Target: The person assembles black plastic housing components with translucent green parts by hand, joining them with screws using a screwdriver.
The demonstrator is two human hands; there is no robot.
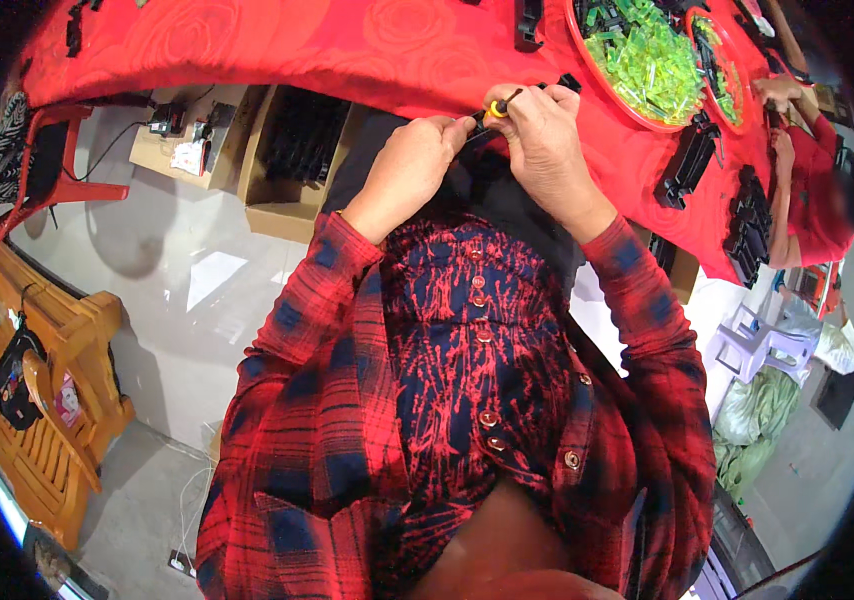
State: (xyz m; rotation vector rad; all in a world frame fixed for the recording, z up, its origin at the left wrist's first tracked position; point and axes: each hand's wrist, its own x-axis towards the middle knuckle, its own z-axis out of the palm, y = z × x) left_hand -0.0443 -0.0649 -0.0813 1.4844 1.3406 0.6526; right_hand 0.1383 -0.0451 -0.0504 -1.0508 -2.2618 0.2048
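Close to the table's near edge, my left hand (pixel 415 168) is closed, its thumb and fingertips pinching a slim black piece (pixel 479 118). My right hand (pixel 555 150) is closed just beside it, fingers curled round a small yellow-and-black piece (pixel 497 108) that meets the black one. The fingers cover most of both, so their exact kind cannot be made out. To the right of my hands sits a red-rimmed basket (pixel 595 72), heaped with clear yellow-green plastic pieces (pixel 647 75) and some black ones.
A red cloth (pixel 287 50) covers the table. Black plastic housings (pixel 687 165) lie at its right side, near a second red basket (pixel 737 115). Cardboard boxes (pixel 282 222) stand below, left. A red chair (pixel 67 190) and wooden bench (pixel 57 430) are left. Another person (pixel 817 200) sits right.
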